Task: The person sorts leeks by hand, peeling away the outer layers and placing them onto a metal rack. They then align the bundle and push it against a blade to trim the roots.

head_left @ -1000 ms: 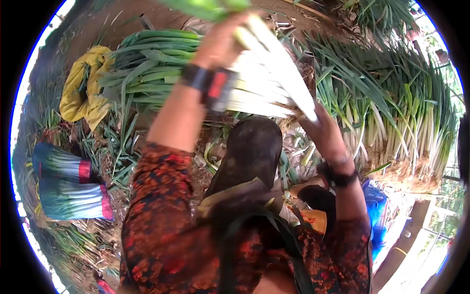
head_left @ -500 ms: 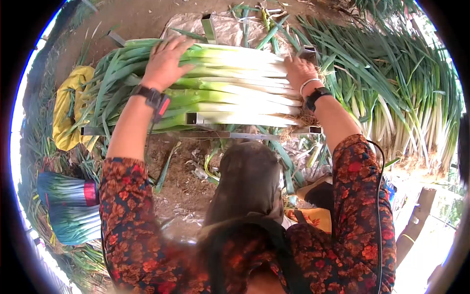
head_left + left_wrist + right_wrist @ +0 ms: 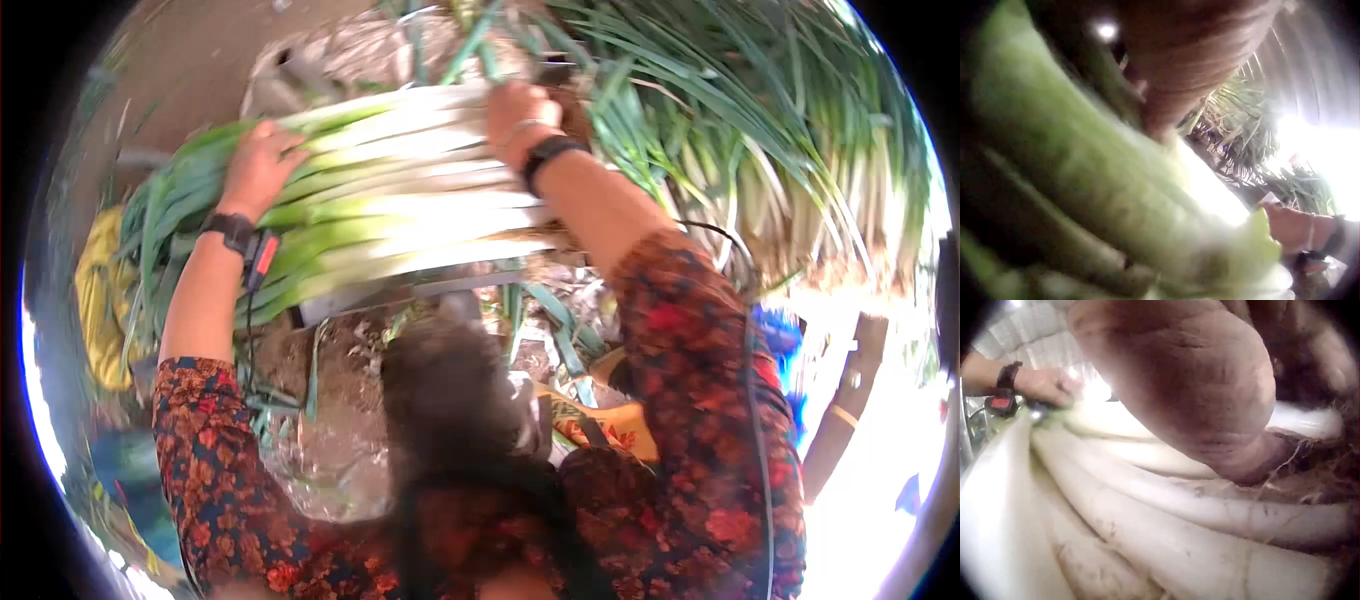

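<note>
A hand could pass over the leeks between the left hand and the right hand, as I see it. Metal posts jut up along the far side, the leafy heap crowds the right, and the rail and clothed knee obstruct the near middle.

Leek row: beyond metal rail
Left hand: on leaf side
Right hand: at root end
Leek pile: right of row
Sack: left of row
</note>
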Demonstrator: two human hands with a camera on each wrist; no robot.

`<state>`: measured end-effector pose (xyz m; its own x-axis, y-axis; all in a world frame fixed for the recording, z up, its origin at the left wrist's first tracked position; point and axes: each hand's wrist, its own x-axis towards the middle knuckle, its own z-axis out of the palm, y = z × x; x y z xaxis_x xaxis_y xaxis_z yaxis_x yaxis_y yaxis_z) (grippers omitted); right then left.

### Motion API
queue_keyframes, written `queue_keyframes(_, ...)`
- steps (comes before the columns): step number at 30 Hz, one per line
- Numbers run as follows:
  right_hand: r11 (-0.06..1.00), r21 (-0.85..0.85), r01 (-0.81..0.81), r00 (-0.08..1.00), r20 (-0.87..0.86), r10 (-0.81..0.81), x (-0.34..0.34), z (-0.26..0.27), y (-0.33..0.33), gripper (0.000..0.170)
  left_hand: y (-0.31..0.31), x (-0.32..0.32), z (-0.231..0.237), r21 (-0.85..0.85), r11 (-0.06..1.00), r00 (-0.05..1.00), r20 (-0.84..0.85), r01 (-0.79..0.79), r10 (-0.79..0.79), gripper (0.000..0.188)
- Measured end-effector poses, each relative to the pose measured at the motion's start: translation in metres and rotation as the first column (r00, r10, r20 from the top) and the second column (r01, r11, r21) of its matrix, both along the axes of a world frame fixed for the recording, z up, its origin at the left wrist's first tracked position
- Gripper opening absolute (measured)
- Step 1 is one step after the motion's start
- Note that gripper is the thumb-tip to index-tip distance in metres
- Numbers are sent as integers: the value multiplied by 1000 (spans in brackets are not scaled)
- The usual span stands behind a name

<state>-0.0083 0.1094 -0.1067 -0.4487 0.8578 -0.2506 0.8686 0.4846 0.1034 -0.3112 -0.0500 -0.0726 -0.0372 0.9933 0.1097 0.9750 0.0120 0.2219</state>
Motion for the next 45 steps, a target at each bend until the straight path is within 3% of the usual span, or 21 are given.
queue_keyframes(4, 993, 45, 108, 993, -55, -106, -9, -6, 7, 29, 17, -13, -7, -121, 991, 998, -48, -50, 45, 26)
queue_keyframes(7, 999, -44, -14, 966, -259, 2, 14, -6, 10, 37, 24, -3, 22, -261, 964, 970, -242, -54, -11, 32)
queue_keyframes(9, 897, -316, -310, 942, -232, 244, 49, 46, 8, 43, 33, 27, 48, -178, 984, 991, -133, -16, -8, 43)
queue_keyframes(10, 909, -271, -317, 905, -373, 205, 62, 54, 5, 44, 40, 52, 65, -90, 996, 996, -83, 6, -13, 47)
queue_keyframes(12, 955, -152, -254, 738, -669, 90, 97, 83, -18, 42, 38, 126, 110, 32, 998, 984, 166, 57, -62, 42)
queue_keyframes(13, 974, 16, -224, 572, -808, 145, 114, 76, -22, 35, 29, 174, 135, 73, 993, 960, 259, 90, -106, 39)
queue_keyframes(15, 993, 55, -101, 303, -949, 83, 164, 78, -31, 30, 6, 266, 173, 122, 979, 892, 405, 163, -199, 33)
queue_keyframes(16, 1000, 12, -11, 266, -964, 14, 189, 68, -30, 28, -5, 297, 169, 141, 970, 790, 562, 199, -244, 32)
queue_keyframes(17, 996, -41, 77, 222, -973, -57, 216, 48, -28, 27, -11, 326, 166, 186, 911, 654, 645, 368, -395, 32)
queue_keyframes(20, 881, -233, 411, 505, -746, -433, 303, -13, -15, 23, -17, 402, 128, 124, 860, 484, 783, 494, -391, 33)
queue_keyframes(21, 837, -241, 491, 582, -625, -520, 336, -55, -3, 25, -10, 419, 105, 131, 842, 549, 705, 523, -450, 30)
queue_keyframes(22, 768, -216, 602, 579, -544, -607, 370, -96, 8, 25, -10, 431, 75, 11, 879, 500, 819, 477, -281, 27)
queue_keyframes(23, 754, -258, 604, 626, -432, -649, 401, -99, 12, 28, -12, 436, 69, -75, 881, 543, 811, 467, -218, 27)
queue_keyframes(25, 703, -49, 710, 620, -429, -657, 448, -131, 20, 36, -3, 433, 64, -80, 847, 579, 763, 526, -288, 25)
queue_keyframes(27, 625, -6, 780, 618, -145, -773, 473, -122, 34, 53, 11, 431, 66, -139, 871, 619, 756, 472, -215, 23)
queue_keyframes(29, 618, 44, 785, 617, -150, -772, 493, -131, 44, 66, 18, 428, 65, -202, 877, 641, 754, 437, -146, 22)
queue_keyframes(35, 628, 38, 777, 626, 51, -778, 508, -150, 68, 55, 23, 423, 57, -358, 828, 645, 764, 431, -6, 23)
queue_keyframes(37, 655, 56, 753, 657, -9, -754, 508, -160, 65, 41, 26, 423, 59, -311, 845, 673, 736, 436, -76, 23)
queue_keyframes(39, 686, -125, 716, 687, -47, -725, 507, -159, 59, 38, 27, 423, 60, -238, 863, 692, 703, 447, -164, 22)
queue_keyframes(42, 796, -183, 577, 790, -123, -601, 488, -139, 46, 37, 30, 423, 58, -139, 863, 645, 723, 485, -246, 21)
queue_keyframes(45, 782, -364, 506, 800, -141, -583, 463, -101, 30, 37, 29, 427, 59, -203, 871, 643, 750, 448, -156, 22)
